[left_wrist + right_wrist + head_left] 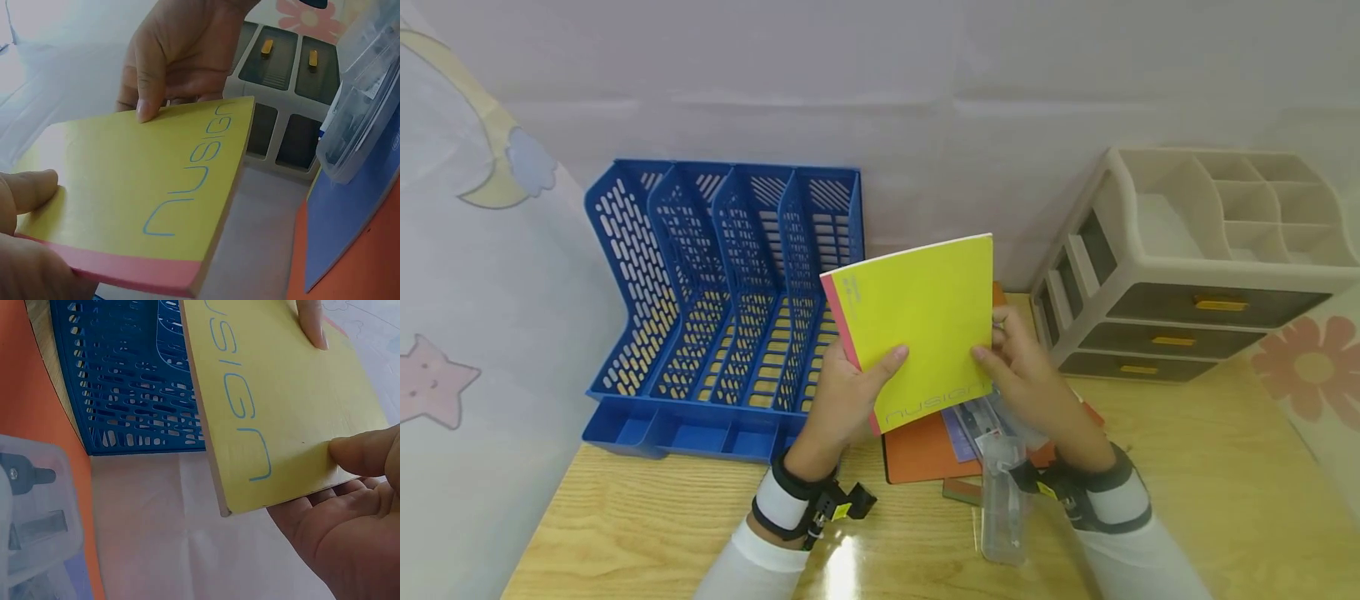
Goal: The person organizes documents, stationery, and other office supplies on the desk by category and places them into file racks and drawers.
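Note:
Both hands hold up a yellow notebook (925,317) with a pink spine and "nusign" lettering along its lower edge. My left hand (850,387) grips the spine side, thumb on the cover and the other fingers behind. On the opposite side my right hand (1030,375) pinches the edge, its thumb on the cover; in the right wrist view its fingers (312,519) curl underneath. Below the notebook lie an orange folder (917,450), a clear plastic case (1003,508) and a purple-blue booklet (350,206), partly hidden by the notebook and right arm.
A blue file rack (730,283) with upright dividers and a front row of small trays stands at the left. At the right is a beige desk organizer (1195,258) with three dark drawers and open top compartments. A pale wall covering (910,100) rises behind the wooden table (662,525).

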A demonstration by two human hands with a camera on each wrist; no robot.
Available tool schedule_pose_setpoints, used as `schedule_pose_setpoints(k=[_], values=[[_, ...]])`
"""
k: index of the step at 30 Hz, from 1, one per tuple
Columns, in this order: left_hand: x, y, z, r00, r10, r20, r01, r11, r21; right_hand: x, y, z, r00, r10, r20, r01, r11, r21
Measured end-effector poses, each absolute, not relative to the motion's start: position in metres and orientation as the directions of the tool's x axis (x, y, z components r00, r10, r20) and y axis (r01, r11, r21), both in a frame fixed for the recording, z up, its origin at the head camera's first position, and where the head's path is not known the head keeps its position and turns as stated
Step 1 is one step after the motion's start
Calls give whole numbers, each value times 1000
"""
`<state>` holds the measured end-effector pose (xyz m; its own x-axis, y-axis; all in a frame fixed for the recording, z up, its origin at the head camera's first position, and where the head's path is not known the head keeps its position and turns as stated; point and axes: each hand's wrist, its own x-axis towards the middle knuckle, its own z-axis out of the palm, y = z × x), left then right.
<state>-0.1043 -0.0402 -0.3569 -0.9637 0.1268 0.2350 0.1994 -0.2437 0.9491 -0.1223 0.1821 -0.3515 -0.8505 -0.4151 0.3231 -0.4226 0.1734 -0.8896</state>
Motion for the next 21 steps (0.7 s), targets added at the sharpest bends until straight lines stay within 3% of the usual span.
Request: schedule_pose_setpoints(k=[11,15,21], values=[[-100,-57,-344,-928,151,341,332,-85,939,-120,185,-347,-818,-471,331,-465,201,-863],[-99,-64,-337,-928,108,357,349,-88,933,-121,193,-346,-806,-492,328,-521,327,-789],[-95,-75,-328,-931,22,366,363,-83,928,-128,204,-345,-803,-484,348,-590,563,-579]])
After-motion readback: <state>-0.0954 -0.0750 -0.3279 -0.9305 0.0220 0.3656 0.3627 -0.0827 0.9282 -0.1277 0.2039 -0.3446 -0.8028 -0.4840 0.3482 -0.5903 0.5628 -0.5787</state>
